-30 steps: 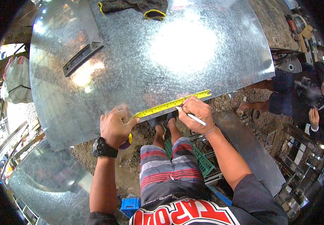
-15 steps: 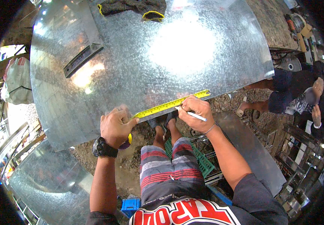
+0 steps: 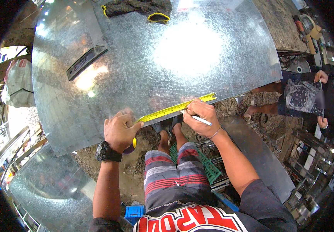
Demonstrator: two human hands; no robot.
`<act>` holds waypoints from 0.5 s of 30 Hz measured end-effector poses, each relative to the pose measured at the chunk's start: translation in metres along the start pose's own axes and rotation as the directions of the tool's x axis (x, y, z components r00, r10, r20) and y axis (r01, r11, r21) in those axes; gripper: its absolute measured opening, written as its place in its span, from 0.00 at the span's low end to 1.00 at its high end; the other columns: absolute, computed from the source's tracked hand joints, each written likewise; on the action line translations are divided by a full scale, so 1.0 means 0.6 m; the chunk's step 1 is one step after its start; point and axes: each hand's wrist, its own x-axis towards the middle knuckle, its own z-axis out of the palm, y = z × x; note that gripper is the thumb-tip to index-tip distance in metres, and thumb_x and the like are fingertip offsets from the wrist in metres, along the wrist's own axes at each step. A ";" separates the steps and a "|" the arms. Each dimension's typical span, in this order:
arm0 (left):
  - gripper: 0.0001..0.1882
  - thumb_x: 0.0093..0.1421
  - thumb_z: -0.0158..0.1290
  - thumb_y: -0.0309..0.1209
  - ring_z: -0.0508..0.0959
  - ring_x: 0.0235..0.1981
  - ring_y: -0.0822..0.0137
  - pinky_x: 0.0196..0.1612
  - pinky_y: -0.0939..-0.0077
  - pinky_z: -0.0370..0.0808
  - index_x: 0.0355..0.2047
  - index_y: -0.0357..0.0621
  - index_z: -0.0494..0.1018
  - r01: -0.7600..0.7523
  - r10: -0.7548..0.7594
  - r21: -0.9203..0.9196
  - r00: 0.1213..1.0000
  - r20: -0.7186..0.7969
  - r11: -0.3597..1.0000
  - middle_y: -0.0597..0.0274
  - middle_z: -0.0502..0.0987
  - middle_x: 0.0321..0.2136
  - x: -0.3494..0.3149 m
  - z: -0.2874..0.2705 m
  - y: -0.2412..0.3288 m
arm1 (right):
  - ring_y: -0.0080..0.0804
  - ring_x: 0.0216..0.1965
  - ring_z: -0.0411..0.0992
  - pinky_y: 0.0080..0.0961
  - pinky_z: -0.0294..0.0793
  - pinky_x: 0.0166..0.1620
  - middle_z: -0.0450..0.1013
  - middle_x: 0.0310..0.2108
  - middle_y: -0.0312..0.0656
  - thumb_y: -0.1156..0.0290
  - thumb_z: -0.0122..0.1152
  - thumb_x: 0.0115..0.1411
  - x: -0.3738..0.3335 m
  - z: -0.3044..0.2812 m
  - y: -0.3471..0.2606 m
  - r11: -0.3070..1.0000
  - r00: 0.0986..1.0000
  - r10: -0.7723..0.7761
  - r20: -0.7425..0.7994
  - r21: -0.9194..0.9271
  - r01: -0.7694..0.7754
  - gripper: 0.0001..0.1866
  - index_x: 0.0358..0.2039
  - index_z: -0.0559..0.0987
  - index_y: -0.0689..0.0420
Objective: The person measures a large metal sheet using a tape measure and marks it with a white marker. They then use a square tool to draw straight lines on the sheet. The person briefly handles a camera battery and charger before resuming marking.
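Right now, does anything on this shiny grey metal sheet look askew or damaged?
No damage or spill stands out. Mildly odd: the L-shaped, grey-handled metal square lies slanted on the sheet, unlike the long yellow measuring tape along its near edge.

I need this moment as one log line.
left hand: holds tape measure; right hand: holds white pen; metal sheet: tape along near edge

White glare burns out part of the broad, silvery, mottled metal sheet (image 3: 143,65) toward twelve o'clock, with a smaller, warmer reflection toward ten. Strong light bleaches the rim at nine o'clock, three o'clock is dim, and fisheye distortion bends straight edges inside black corners.
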 end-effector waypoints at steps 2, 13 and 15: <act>0.24 0.54 0.70 0.48 0.78 0.32 0.52 0.39 0.55 0.67 0.18 0.45 0.72 0.006 -0.006 0.002 1.000 0.003 1.000 0.59 0.76 0.26 -0.001 0.000 -0.001 | 0.40 0.28 0.75 0.33 0.76 0.35 0.75 0.25 0.45 0.83 0.71 0.52 0.000 0.001 0.000 1.000 1.000 -0.006 -0.009 0.002 0.006 0.13 0.22 0.72 0.60; 0.25 0.54 0.70 0.48 0.78 0.31 0.52 0.38 0.55 0.67 0.17 0.45 0.71 0.025 -0.025 -0.008 0.999 0.023 1.000 0.59 0.76 0.25 0.001 -0.004 0.004 | 0.47 0.24 0.69 0.39 0.70 0.32 0.67 0.20 0.45 0.78 0.70 0.54 0.002 0.006 -0.008 0.997 0.998 0.024 -0.063 0.074 -0.020 0.15 0.20 0.70 0.58; 0.27 0.53 0.71 0.46 0.78 0.30 0.50 0.37 0.55 0.70 0.17 0.42 0.68 0.016 -0.016 0.013 1.000 0.005 1.000 0.57 0.76 0.26 0.001 -0.005 0.009 | 0.47 0.24 0.68 0.39 0.69 0.32 0.67 0.19 0.46 0.79 0.70 0.54 0.003 0.007 -0.006 0.996 0.997 0.012 -0.074 0.083 -0.006 0.15 0.20 0.70 0.58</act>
